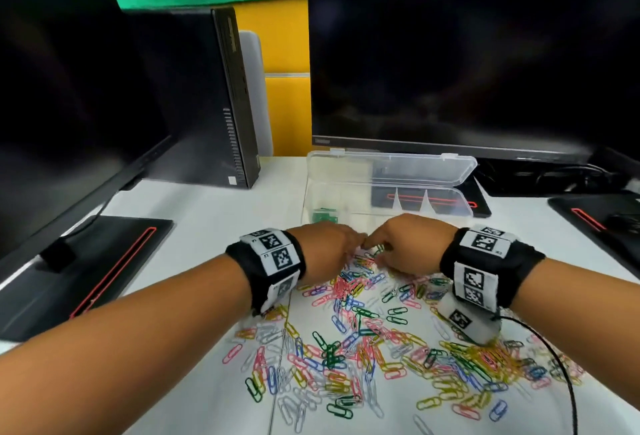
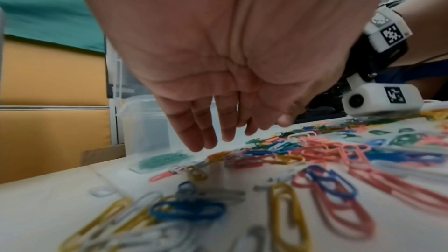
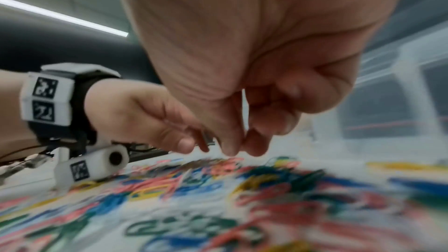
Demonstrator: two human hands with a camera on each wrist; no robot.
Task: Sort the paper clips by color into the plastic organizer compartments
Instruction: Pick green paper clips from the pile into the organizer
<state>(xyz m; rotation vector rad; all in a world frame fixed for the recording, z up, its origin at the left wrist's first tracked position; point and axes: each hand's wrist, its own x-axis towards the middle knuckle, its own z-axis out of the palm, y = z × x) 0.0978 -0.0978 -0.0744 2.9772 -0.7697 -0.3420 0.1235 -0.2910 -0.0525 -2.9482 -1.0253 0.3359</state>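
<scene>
A heap of paper clips in several colours covers the white table in front of me. Behind it stands the clear plastic organizer with its lid open; green clips lie in its left compartment. Both hands meet at the pile's far edge, just before the organizer. A green clip sits between their fingertips. My left hand pinches a dark clip between thumb and fingers. My right hand has thumb and index tip pressed together at that clip.
Two dark monitors and a black PC tower stand behind the organizer. Black monitor bases with red lines lie left and right. A black cable runs across the clips from my right wrist camera.
</scene>
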